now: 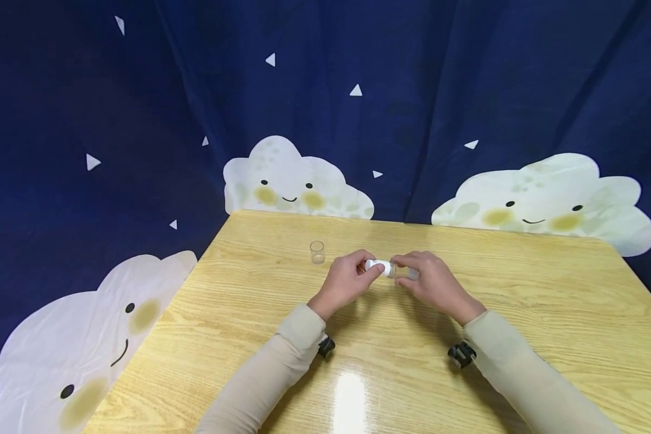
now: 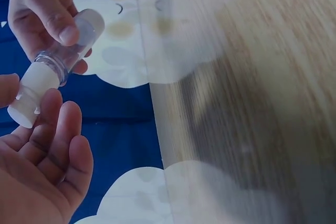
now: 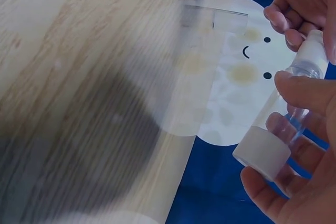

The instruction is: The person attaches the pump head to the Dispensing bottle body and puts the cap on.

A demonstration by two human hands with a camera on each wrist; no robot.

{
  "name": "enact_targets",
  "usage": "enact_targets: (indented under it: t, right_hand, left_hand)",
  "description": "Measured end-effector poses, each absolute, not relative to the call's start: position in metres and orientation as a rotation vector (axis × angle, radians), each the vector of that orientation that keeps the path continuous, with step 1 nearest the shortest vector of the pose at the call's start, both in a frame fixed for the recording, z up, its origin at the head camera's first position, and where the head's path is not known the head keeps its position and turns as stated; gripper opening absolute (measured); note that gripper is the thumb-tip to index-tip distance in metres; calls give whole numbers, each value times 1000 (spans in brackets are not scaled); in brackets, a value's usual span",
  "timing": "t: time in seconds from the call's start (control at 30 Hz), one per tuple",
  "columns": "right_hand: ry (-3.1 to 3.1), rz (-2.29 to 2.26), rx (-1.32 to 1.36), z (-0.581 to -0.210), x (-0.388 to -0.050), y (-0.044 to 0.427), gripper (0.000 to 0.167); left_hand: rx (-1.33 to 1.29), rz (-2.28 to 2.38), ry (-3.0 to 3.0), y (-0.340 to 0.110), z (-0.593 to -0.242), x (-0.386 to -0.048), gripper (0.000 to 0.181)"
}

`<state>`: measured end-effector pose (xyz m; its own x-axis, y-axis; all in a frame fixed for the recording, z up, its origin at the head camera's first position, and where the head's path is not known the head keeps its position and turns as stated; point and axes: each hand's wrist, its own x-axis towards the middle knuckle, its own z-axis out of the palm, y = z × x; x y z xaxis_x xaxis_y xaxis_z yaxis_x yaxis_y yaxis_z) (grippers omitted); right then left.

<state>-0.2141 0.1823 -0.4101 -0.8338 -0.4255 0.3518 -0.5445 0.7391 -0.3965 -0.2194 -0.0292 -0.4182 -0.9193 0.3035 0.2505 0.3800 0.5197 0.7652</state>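
Observation:
A small clear bottle with a white base (image 3: 262, 151) and a white top (image 1: 381, 266) is held between both hands above the table, lying nearly sideways in the head view. My left hand (image 1: 348, 282) pinches the white top between thumb and fingers. My right hand (image 1: 433, 282) holds the clear body (image 2: 72, 53), its thumb on one side and fingers on the other. In the left wrist view, the white top (image 2: 39, 85) still sits against the bottle's clear neck. Whether it is screwed tight I cannot tell.
An open-topped clear cap (image 1: 317, 253) stands on the wooden table (image 1: 239, 313), left of and beyond the left hand. A dark blue curtain (image 1: 314, 114) with smiling clouds hangs behind the table and along its left side.

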Motion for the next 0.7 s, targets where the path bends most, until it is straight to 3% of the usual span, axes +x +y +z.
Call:
enact_targets:
  t: [0.33, 0.7]
  right_hand:
    - [-2675, 721, 768, -404, -216, 186, 40]
    - [-2690, 722, 736, -405, -213, 190, 39]
  left_hand:
    - [-814, -1361, -2569, -26, -417, -221, 26]
    - [-762, -1397, -2676, -24, -418, -219, 53]
